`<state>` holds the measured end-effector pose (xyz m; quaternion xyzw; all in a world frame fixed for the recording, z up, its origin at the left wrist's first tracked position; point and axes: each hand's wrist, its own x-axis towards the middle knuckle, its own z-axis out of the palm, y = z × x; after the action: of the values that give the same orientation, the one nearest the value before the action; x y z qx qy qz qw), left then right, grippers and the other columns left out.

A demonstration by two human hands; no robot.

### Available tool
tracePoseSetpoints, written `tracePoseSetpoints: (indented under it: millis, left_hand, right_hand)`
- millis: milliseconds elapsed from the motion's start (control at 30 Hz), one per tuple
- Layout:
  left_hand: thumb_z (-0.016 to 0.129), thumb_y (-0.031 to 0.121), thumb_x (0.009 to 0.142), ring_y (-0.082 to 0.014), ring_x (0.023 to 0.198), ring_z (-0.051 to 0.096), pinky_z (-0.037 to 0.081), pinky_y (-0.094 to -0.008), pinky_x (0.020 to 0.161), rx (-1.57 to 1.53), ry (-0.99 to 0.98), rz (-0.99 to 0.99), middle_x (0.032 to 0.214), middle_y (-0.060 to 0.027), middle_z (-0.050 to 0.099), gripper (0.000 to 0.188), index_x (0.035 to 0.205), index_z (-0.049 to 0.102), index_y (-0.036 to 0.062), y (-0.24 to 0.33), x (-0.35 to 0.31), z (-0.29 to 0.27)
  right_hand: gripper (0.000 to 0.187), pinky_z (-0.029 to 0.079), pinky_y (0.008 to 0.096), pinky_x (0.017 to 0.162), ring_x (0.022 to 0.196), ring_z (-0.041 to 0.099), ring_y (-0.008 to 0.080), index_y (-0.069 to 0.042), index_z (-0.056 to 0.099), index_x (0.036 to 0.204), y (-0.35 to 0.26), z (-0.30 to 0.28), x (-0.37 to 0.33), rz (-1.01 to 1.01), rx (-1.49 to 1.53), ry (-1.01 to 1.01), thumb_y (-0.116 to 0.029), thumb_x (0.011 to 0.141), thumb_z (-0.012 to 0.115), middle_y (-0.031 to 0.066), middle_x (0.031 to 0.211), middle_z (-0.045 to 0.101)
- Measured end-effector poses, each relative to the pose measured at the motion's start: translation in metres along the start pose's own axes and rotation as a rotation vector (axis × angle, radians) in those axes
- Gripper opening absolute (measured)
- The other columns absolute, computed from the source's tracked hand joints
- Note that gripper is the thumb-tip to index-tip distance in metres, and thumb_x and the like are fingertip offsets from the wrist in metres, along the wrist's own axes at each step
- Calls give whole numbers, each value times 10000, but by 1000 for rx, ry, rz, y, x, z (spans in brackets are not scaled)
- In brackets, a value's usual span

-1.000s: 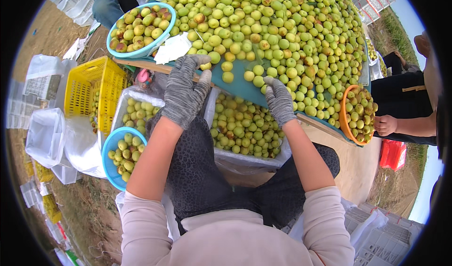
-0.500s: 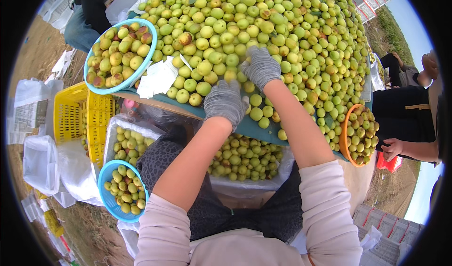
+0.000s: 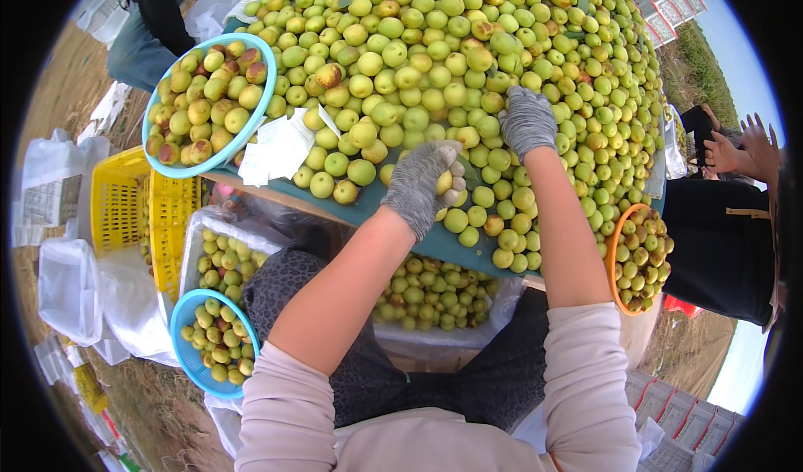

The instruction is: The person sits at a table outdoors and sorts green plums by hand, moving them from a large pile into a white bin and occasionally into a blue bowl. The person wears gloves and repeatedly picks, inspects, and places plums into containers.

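A heap of green fruit (image 3: pixel 468 62) covers most of a teal table (image 3: pixel 478 259), and a white-lined crate (image 3: pixel 435 336) of more fruit sits below the near edge. A light-blue basket (image 3: pixel 269 79) stands left, an orange basket (image 3: pixel 612 267) right. The gloved hands are apart: the right hand (image 3: pixel 529 123) touches the heap, its grip impossible to tell; the left hand (image 3: pixel 421 179) curls around a yellowish fruit (image 3: pixel 443 182).

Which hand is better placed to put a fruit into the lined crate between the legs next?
Left, probably: the left hand holds a yellow-green fruit near the table edge, closer to the crate, while the right hand is farther up, at the fruit pile.
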<state>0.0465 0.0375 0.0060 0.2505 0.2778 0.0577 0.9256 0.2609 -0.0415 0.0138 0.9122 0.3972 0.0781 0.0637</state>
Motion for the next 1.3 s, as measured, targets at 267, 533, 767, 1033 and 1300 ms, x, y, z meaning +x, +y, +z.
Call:
tracePoseSetpoints:
  millis: [267, 533, 767, 1033, 1300]
  left_hand:
    - [566, 84, 920, -140, 729, 602, 546, -246, 587, 14, 73, 60, 959, -97, 620, 310, 1225, 547, 31, -7, -6, 6]
    - [496, 204, 916, -158, 422, 482, 326, -271, 296, -197, 271, 8, 706, -59, 546, 340, 1210, 537, 37, 1, -9, 20]
    - [407, 191, 959, -133, 467, 497, 345, -250, 316, -182, 241, 74, 736, -49, 516, 288, 1176, 522, 40, 9, -7, 7]
    - [380, 121, 985, -161, 672, 591, 488, -274, 522, -48, 497, 102, 961, -79, 573, 264, 1207, 495, 35, 9, -23, 25]
    - [406, 290, 997, -194, 908, 612, 532, -317, 677, -45, 510, 94, 1140, -60, 565, 342, 1266, 484, 92, 5, -18, 13]
  right_hand:
    - [350, 519, 411, 836, 973, 630, 301, -67, 582, 1078, 1, -27, 6, 202, -41, -54, -325, 852, 653, 151, 1027, 645]
    - [277, 522, 396, 843, 981, 640, 275, -114, 577, 1151, -118, -59, 23, -384, 542, -51, -170, 879, 586, 123, 1093, 627]
    - [441, 512, 381, 894, 1124, 584, 257, -139, 502, 1311, -180, -54, 43, -496, 302, -35, -110, 876, 569, 115, 1268, 551]
    - [426, 440, 378, 918, 1089, 531, 219, -90, 675, 1066, -198, -57, 39, -583, -7, -57, -459, 865, 605, 64, 1113, 581]
    - [508, 353, 407, 991, 1167, 491, 238, -113, 614, 1173, -198, -50, 37, -421, 200, -30, -407, 767, 697, 90, 1176, 563]
